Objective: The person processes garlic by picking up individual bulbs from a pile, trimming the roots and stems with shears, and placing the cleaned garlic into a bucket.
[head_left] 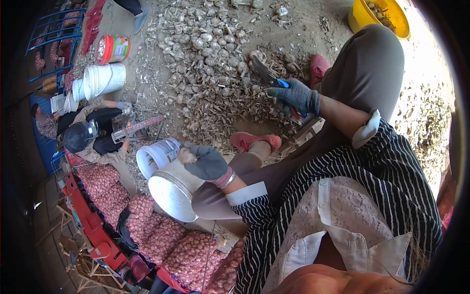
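My gloved left hand [208,162] is closed around a pale garlic bulb [186,156], most of it hidden by the fingers. It hovers beside a white bucket [171,193] and a smaller white pail [155,158]. My gloved right hand [299,96] grips pruning shears [267,74], whose dark blades point up and left, away from the left hand. Blue and red parts of their handles show around the glove. In front of both hands spreads a heap of garlic bulbs [210,54] with cut stalks and dry skins.
A yellow tub [379,18] stands at upper right. Net sacks of garlic [152,228] line the lower left. A co-worker [90,134] sits at left near white buckets [104,80] and a red-and-green pail [113,49]. A wooden piece [304,134] lies between my legs.
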Action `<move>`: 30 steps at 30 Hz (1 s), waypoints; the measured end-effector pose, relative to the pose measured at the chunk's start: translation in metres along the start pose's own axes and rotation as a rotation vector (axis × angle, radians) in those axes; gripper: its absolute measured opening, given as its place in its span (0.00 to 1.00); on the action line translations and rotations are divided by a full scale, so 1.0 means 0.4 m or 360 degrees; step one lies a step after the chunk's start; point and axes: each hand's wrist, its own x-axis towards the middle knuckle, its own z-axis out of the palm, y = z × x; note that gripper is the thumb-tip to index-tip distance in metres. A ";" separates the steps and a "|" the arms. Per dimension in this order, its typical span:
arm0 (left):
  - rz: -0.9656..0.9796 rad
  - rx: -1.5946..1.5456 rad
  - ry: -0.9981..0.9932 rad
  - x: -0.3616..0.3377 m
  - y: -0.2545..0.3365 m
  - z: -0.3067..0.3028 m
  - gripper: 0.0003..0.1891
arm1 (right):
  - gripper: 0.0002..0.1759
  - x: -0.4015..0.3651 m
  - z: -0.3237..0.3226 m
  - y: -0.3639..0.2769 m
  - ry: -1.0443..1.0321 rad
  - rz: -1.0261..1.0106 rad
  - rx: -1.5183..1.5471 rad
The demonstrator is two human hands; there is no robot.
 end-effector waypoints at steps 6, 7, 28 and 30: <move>0.0178 0.0002 0.1089 0.017 0.021 -0.022 0.27 | 0.21 -0.004 -0.074 -0.088 -0.0662 0.0210 0.1985; -0.0101 0.0235 0.1125 0.021 -0.025 -0.067 0.26 | 0.21 -0.007 -0.061 -0.088 -0.0651 0.0204 0.2001; -0.1580 0.4066 -0.1326 0.386 -0.869 -0.192 0.44 | 0.19 0.042 -0.029 -0.059 0.0396 -0.0314 0.1104; -0.1135 0.4038 -0.1083 0.366 -0.853 -0.258 0.39 | 0.18 0.056 -0.018 -0.053 0.0305 -0.0175 0.1342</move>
